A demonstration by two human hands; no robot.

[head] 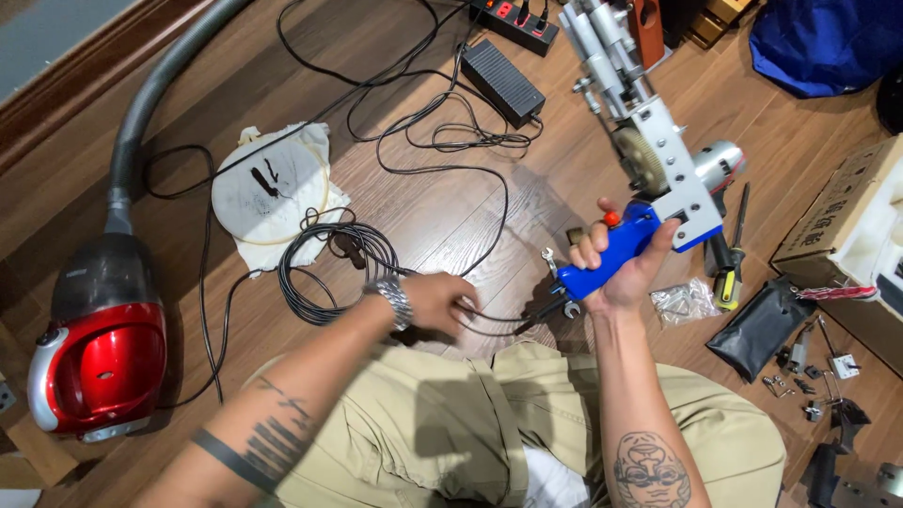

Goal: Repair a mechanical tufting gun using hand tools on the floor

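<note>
Blue tool handle [607, 259] gripped in right hand [625, 268]; left hand [437, 301] seemingly pinching black cable [503, 325].

A silver metal wristwatch [393, 296] is worn on the left wrist. Khaki trousers [451, 423] are worn. Both forearms are marked with dark tattoos.

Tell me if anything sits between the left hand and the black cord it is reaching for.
Nothing visible does. The left hand is already on the black cord, which runs from the blue handle gripped by the right hand. Only bare wooden floor lies around it.
</note>
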